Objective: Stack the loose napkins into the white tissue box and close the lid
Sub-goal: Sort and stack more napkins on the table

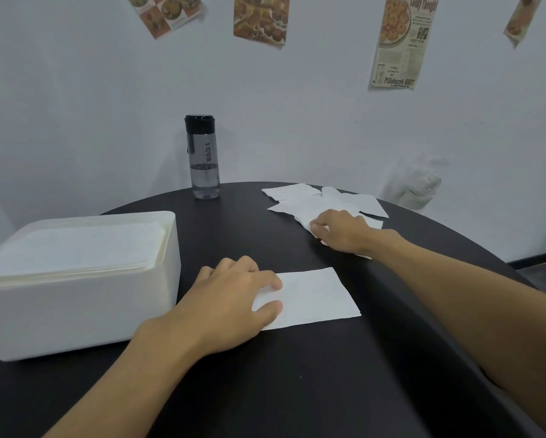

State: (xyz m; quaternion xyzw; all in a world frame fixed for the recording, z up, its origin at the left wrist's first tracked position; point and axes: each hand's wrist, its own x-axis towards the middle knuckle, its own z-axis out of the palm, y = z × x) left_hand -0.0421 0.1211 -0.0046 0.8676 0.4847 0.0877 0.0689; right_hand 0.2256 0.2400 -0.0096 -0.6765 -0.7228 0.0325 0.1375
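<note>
The box [75, 311] at left is nearly full, yet a pile [313, 200] at upper right, gripped by the right hand's [341, 230] curled fingers, and one napkin [316, 295] at centre, under the left hand's [230, 298] relaxed fingers, remain on the desk [297, 390]; no lid shows.

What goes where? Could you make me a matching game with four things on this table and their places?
Things: 1 tissue box; 2 bottle; 3 single napkin; 4 napkin pile.
Places: A partly under right hand; B at far edge of the table; C partly under left hand; D on the left, open-topped.
Pairs: 1-D, 2-B, 3-C, 4-A.
</note>
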